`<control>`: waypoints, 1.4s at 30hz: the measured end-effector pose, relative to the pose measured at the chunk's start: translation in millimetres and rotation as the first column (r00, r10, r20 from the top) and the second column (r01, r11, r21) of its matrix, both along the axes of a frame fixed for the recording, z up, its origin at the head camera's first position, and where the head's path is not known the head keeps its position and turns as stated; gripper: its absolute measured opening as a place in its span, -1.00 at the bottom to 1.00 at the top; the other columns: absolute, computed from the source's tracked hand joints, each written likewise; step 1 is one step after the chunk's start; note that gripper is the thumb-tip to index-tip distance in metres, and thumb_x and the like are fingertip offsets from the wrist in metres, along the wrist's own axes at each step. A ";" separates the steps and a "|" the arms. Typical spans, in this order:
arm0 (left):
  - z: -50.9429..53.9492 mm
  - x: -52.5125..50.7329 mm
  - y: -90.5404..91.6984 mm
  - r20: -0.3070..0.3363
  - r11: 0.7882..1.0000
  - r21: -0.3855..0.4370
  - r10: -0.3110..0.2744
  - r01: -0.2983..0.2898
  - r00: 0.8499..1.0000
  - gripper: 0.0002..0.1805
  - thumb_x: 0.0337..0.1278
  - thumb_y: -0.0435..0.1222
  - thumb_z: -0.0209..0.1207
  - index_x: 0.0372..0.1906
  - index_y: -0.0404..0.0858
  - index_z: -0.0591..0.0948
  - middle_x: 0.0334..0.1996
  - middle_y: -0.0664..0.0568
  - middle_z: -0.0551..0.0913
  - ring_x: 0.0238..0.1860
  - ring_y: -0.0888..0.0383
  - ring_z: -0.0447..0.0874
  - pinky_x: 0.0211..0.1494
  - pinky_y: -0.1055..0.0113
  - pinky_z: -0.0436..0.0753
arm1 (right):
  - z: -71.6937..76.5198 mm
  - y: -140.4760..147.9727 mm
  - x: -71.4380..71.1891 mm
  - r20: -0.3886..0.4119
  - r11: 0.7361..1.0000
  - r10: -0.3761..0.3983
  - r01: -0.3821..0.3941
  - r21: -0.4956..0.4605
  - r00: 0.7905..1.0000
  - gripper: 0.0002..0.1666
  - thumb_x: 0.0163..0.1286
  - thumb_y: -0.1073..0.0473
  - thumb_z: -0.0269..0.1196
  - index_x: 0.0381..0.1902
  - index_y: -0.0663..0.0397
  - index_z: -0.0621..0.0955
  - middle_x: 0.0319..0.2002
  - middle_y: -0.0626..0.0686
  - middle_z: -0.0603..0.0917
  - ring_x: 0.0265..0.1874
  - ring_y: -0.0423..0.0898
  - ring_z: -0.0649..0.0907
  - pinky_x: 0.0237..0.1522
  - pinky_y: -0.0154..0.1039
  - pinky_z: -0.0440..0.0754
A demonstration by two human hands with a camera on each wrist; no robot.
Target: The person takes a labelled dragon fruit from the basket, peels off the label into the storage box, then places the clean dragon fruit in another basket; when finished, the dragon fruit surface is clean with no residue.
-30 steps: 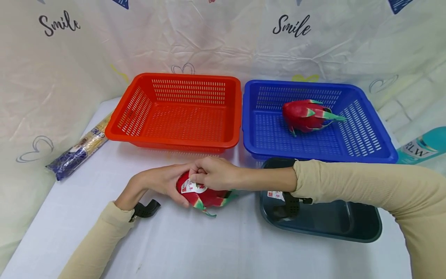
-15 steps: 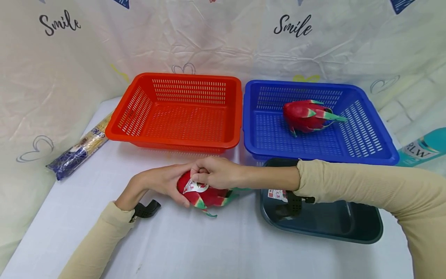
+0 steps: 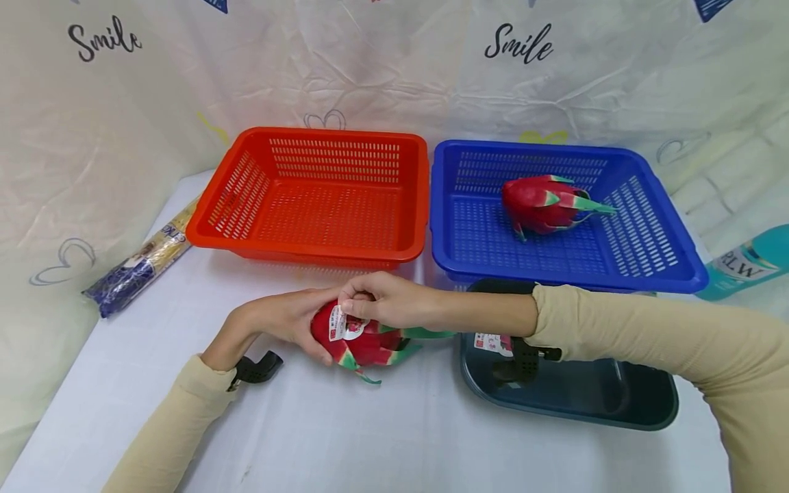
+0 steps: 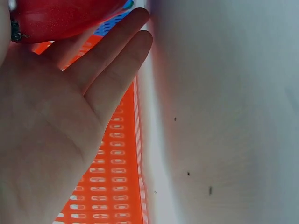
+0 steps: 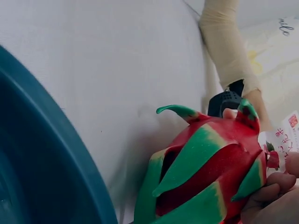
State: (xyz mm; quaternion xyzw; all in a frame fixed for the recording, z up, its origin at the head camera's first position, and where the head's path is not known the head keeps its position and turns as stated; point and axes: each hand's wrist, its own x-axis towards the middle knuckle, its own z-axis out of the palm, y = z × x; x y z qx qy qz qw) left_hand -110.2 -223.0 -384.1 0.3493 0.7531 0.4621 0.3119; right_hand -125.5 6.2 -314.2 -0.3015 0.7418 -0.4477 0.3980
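Note:
A red dragon fruit (image 3: 372,352) with green-tipped scales lies on the white table in front of the red basket. My left hand (image 3: 286,318) holds it from the left, thumb on the near side and fingers on the far side. From above, my right hand (image 3: 391,301) pinches the edge of a white printed sticker (image 3: 337,324) on the fruit. In the right wrist view, the sticker (image 5: 282,140) stands partly away from the skin beside the bent fingers. The left wrist view shows the palm below the fruit's red end (image 4: 65,18).
Behind the hands stand a red basket (image 3: 308,255) and a blue basket (image 3: 567,277) holding another dragon fruit (image 3: 542,204). A dark green tray (image 3: 573,409), with a printed label in it, lies under the right forearm. A plastic packet (image 3: 142,267) and a teal bottle (image 3: 742,263) flank them.
My right hand has shifted slightly up and to the right, and the pinched sticker has lifted and folded further off the fruit. My left hand has stayed nearly still.

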 end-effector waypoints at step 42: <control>1.6 0.5 -2.2 0.015 0.998 -0.055 0.036 -0.035 0.999 -0.08 -0.15 -0.19 0.50 0.37 -0.03 0.26 0.17 0.10 0.48 0.16 0.16 0.48 0.15 0.30 0.63 | -3.5 9.6 -9.8 0.197 0.988 -0.039 0.066 -0.137 0.980 -0.73 0.49 0.16 0.07 0.02 0.20 0.51 -0.21 0.00 0.57 -0.19 -0.15 0.57 -0.22 -0.42 0.59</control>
